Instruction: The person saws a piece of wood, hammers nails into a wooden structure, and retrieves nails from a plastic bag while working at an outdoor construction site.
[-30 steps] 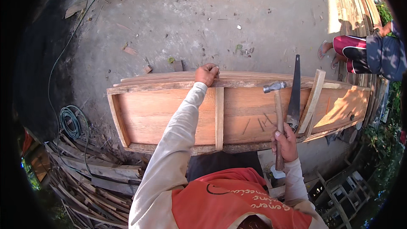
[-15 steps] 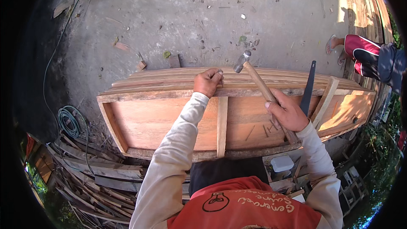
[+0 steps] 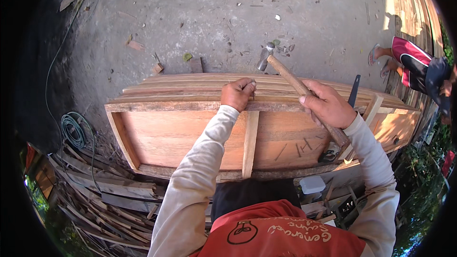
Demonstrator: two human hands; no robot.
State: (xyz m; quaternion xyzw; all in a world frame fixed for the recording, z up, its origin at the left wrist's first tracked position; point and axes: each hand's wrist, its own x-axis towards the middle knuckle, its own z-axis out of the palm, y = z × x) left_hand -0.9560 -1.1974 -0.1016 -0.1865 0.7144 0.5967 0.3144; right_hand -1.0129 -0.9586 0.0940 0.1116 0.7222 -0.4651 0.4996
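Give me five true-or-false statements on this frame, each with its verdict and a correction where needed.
1. The right hand grips the hammer by its wooden handle. True.
2. The left hand lies flat on the plywood panel. False: the left hand is curled at the far edge of the wooden frame, fingertips pinched; anything between them is too small to tell.
3. A green coil of cord lies off to the person's left. True.
4. The left hand holds the handsaw. False: neither hand holds the handsaw; it is partly hidden behind the right hand.
5. Another person is in view at the right. True.
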